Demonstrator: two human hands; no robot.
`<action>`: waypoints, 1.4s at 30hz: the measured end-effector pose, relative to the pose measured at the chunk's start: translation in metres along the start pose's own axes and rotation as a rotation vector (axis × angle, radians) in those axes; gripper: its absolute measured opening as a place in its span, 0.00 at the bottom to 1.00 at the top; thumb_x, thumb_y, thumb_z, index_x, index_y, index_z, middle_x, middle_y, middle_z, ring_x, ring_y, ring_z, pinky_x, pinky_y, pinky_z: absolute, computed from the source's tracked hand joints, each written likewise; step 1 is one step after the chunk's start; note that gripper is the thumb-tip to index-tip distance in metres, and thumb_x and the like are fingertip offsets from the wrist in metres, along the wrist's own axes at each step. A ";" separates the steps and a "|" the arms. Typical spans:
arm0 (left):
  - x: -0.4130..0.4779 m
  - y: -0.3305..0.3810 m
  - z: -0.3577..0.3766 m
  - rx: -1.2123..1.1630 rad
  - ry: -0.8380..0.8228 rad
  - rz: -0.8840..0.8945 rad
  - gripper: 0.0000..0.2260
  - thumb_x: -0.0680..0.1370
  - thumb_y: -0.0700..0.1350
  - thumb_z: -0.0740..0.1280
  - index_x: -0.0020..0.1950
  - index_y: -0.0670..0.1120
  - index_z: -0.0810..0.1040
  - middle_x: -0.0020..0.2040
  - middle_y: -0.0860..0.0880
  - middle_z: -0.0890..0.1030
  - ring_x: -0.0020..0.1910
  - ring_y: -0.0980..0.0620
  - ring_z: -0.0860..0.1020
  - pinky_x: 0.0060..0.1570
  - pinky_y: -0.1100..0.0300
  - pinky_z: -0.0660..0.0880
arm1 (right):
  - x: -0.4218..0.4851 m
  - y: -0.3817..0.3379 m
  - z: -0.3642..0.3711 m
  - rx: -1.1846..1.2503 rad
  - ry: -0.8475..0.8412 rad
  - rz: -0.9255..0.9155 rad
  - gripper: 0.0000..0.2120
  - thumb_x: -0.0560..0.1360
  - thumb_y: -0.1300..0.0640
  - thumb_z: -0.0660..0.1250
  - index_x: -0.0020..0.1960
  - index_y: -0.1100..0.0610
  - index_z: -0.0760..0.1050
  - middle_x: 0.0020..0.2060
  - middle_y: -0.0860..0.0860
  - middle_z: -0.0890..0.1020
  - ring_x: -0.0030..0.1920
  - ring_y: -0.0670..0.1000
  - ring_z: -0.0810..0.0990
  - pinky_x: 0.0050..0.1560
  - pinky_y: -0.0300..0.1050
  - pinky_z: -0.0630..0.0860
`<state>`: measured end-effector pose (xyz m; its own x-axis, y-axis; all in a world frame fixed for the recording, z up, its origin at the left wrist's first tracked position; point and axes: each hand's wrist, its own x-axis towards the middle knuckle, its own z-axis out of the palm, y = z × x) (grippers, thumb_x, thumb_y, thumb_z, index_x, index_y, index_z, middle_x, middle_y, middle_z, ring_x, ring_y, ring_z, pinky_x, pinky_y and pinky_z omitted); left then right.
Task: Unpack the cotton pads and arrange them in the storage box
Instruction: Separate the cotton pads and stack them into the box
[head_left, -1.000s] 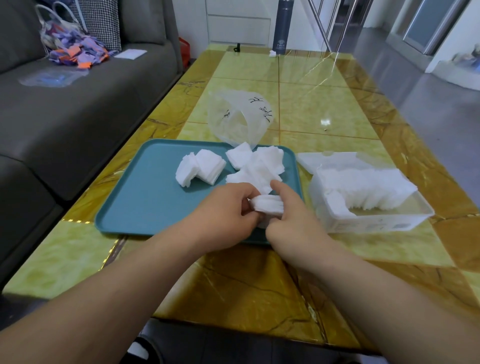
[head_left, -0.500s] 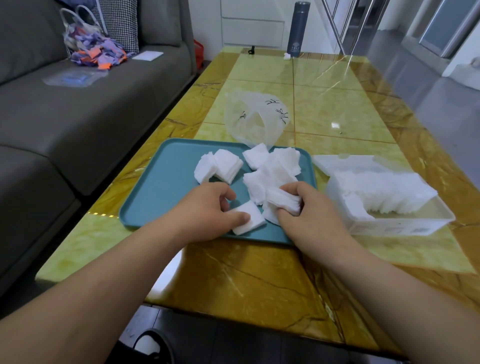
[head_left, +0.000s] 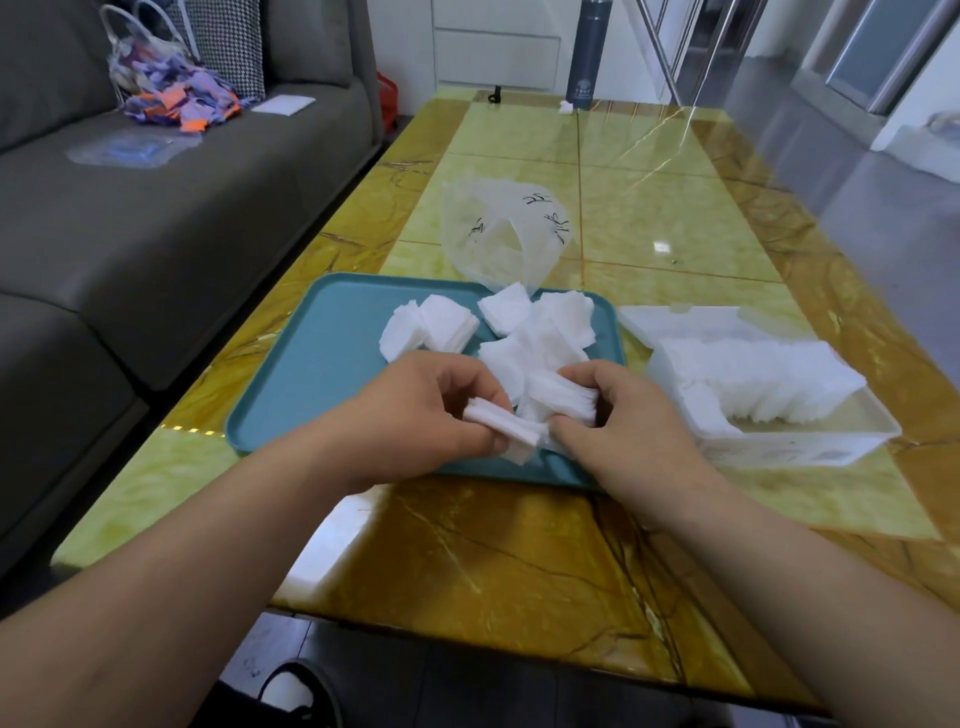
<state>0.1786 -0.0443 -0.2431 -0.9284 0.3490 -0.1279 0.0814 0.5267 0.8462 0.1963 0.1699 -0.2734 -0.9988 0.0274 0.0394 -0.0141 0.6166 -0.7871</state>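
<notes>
- Gathering pads for boxing, the left hand pinches a thin stack of cotton pads between thumb and curled fingers, low over the near part of the tray.
- The right hand curls its fingers round a thicker stack, held edge-up just beside the thin one; neither hand is free.
- Several loose heaps lie across the far right half of the teal tray, not yet boxed; the tray's left half is bare.
- The clear storage box stands just right of the tray, uncovered, with its lid lying behind its far left corner.
- A boxed row of pads stands on edge and fills much of the box, while bare floor shows along its near side.
- The crumpled plastic bag, clear with dark print, rests beyond the tray at its far rim and looks emptied, though its inside is hard to read.
- Judged progress: unpacking appears finished and arranging seems well past its start. What is left is the two held stacks and the tray heaps.
- Setting: a yellow marbled table, a grey sofa to the left, and a dark bottle at the far end.
</notes>
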 end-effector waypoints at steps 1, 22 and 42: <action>-0.002 0.002 0.002 -0.020 -0.023 0.024 0.07 0.72 0.38 0.79 0.46 0.48 0.87 0.42 0.52 0.86 0.37 0.65 0.78 0.35 0.73 0.73 | 0.001 0.000 -0.001 0.000 -0.005 0.007 0.16 0.73 0.57 0.75 0.58 0.44 0.78 0.50 0.39 0.82 0.50 0.41 0.80 0.52 0.38 0.76; 0.022 -0.005 0.040 0.141 0.154 0.045 0.11 0.68 0.49 0.81 0.44 0.52 0.81 0.33 0.60 0.81 0.29 0.63 0.74 0.32 0.67 0.71 | -0.003 0.007 -0.025 -0.016 -0.313 -0.026 0.32 0.67 0.52 0.79 0.70 0.44 0.74 0.57 0.44 0.83 0.57 0.46 0.83 0.62 0.51 0.81; 0.021 -0.002 0.044 0.166 0.000 0.025 0.07 0.75 0.49 0.74 0.52 0.55 0.79 0.42 0.51 0.83 0.40 0.52 0.81 0.44 0.50 0.80 | -0.015 -0.018 0.006 0.220 -0.185 0.112 0.41 0.74 0.72 0.61 0.81 0.45 0.58 0.74 0.44 0.64 0.51 0.42 0.73 0.38 0.19 0.69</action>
<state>0.1748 -0.0038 -0.2701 -0.9253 0.3636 -0.1074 0.1638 0.6387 0.7518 0.2110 0.1540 -0.2634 -0.9858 -0.0709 -0.1524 0.1073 0.4325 -0.8952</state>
